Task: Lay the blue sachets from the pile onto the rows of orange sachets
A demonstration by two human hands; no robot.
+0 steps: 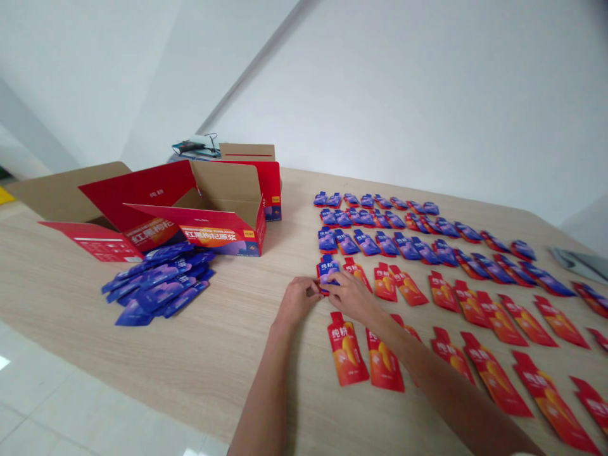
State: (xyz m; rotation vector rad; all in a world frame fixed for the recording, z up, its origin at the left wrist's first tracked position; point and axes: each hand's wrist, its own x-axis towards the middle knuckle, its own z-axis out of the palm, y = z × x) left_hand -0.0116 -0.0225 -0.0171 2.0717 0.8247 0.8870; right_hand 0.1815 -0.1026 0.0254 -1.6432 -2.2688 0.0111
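Note:
A blue-purple drink pouch (pixel 327 269) lies on a red pouch whose edges peek out beneath it, at the left end of a row. My left hand (pixel 298 299) pinches the pair's lower left edge, fingers closed. From the right, my right hand (pixel 350 294) has its fingers bent onto the lower part of the blue pouch. Just right of it lies a red pouch (pixel 357 272), partly covered by that hand. Nearer to me, another red pouch (pixel 348 354) lies face up, and my right forearm crosses over others in its row.
Left of my hands is a heap of blue pouches (pixel 159 282). Behind it stand open red cartons (pixel 216 234). Farther rows hold blue pouches laid over red ones (pixel 365 242). A grey flat object (pixel 582 263) lies at the right edge, and the wall (pixel 403 95) rises behind.

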